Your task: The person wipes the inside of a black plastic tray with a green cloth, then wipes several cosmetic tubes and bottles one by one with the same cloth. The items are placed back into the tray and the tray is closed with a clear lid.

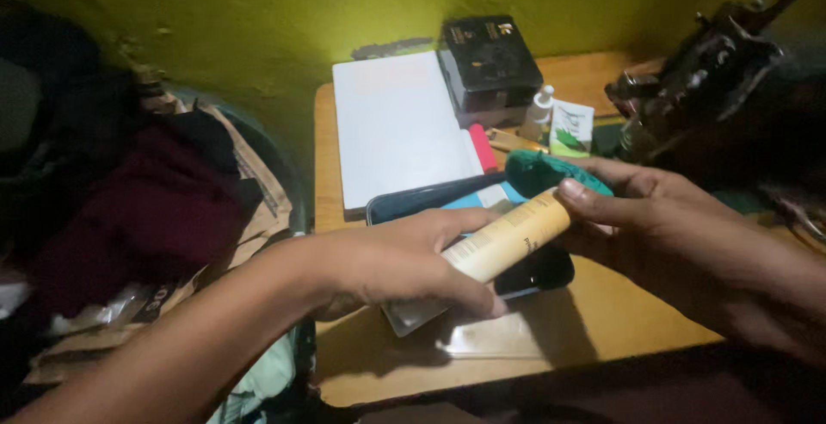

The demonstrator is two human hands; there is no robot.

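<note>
Both hands hold one cream-yellow tube (514, 235) with a teal green cap (551, 173), tilted up to the right over a small wooden table (619, 312). My left hand (400, 260) wraps the tube's flat lower end from below. My right hand (654, 217) grips the upper part near the cap, thumb on top. Under the tube lies a dark phone or tablet (413, 200) with a light blue item on it.
A white laptop (396, 127) lies closed at the table's back, with a black box (490, 67), a small white bottle (538, 114) and a white-green sachet (571, 129) beside it. Dark clothes (138, 209) are piled left. A dark metal machine (705, 62) stands right.
</note>
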